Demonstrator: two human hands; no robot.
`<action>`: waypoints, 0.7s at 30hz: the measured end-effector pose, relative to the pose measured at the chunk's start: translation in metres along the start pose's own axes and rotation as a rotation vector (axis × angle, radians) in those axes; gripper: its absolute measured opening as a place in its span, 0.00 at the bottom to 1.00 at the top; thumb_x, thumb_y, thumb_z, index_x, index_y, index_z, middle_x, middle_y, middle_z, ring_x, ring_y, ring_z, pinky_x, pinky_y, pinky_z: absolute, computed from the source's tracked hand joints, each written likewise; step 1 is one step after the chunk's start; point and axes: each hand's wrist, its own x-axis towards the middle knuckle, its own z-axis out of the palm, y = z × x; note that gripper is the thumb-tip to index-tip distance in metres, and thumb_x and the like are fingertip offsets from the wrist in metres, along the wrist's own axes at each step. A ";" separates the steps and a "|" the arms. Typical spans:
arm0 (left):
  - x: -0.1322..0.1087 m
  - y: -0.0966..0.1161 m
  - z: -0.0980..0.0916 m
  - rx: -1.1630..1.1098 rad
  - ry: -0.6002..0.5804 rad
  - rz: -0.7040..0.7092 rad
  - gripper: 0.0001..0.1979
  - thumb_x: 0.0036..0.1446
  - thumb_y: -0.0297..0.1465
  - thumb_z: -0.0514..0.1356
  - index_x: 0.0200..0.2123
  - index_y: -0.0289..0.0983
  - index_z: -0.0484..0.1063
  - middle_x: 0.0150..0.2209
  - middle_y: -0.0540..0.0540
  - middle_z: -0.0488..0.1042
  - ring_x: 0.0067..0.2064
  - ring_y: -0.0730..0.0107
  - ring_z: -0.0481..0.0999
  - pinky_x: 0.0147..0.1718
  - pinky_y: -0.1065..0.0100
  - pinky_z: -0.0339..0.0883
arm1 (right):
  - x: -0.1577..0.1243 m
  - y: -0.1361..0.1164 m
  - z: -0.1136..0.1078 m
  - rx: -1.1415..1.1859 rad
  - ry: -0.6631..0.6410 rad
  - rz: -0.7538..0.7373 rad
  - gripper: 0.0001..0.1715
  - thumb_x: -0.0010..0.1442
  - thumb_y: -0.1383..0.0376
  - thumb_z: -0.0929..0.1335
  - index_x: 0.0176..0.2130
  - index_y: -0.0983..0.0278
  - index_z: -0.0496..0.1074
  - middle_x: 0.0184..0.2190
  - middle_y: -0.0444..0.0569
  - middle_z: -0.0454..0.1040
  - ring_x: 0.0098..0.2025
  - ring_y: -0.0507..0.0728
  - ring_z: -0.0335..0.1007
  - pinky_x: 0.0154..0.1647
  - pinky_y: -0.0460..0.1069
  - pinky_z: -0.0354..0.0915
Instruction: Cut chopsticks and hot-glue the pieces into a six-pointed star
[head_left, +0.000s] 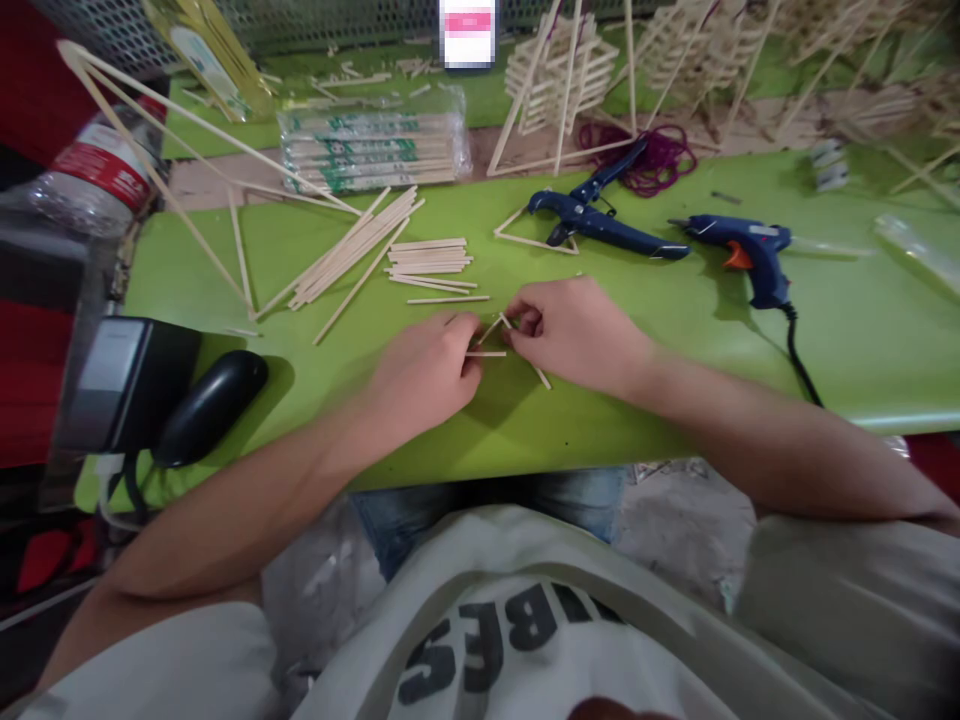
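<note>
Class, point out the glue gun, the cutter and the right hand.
Glue gun (759,243): head view, on its body.
Cutter (591,218): head view, near its pivot.
Right hand (571,325): head view, on its back.

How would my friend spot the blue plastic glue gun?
Find the bright green table. On its right side, past the bare right hand, lies a dark blue plastic glue gun with a black cord. Unlike the dark blue cutting tool to its left, it has an orange trigger.

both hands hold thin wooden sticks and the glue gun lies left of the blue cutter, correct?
Not quite: the head view shows the glue gun right of the blue cutter. The left hand and right hand do hold thin wooden sticks.
</note>
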 end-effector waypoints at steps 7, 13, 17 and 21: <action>0.002 0.003 -0.002 0.039 -0.030 -0.029 0.11 0.79 0.26 0.64 0.58 0.36 0.86 0.57 0.33 0.91 0.55 0.44 0.92 0.51 0.54 0.82 | -0.001 -0.003 -0.005 -0.032 -0.016 0.006 0.08 0.71 0.70 0.75 0.44 0.63 0.89 0.37 0.50 0.90 0.37 0.60 0.82 0.45 0.55 0.68; 0.002 0.002 -0.001 0.051 -0.021 -0.019 0.11 0.79 0.29 0.65 0.58 0.36 0.86 0.54 0.34 0.91 0.55 0.41 0.92 0.50 0.52 0.82 | 0.002 -0.001 -0.004 -0.024 -0.006 -0.001 0.10 0.71 0.70 0.74 0.42 0.62 0.89 0.36 0.50 0.90 0.38 0.60 0.81 0.45 0.55 0.68; 0.003 -0.001 0.001 0.014 0.001 -0.009 0.11 0.78 0.30 0.65 0.57 0.37 0.86 0.53 0.35 0.91 0.53 0.43 0.92 0.49 0.53 0.81 | 0.004 0.022 -0.017 0.022 -0.023 -0.116 0.07 0.71 0.64 0.77 0.43 0.60 0.91 0.35 0.48 0.90 0.37 0.59 0.79 0.44 0.55 0.67; 0.003 -0.005 0.003 -0.042 0.025 0.012 0.11 0.76 0.30 0.66 0.55 0.37 0.87 0.50 0.36 0.91 0.50 0.47 0.90 0.47 0.54 0.80 | 0.001 0.046 -0.041 -0.076 -0.218 -0.237 0.04 0.68 0.63 0.79 0.41 0.59 0.91 0.35 0.47 0.89 0.36 0.58 0.76 0.42 0.55 0.64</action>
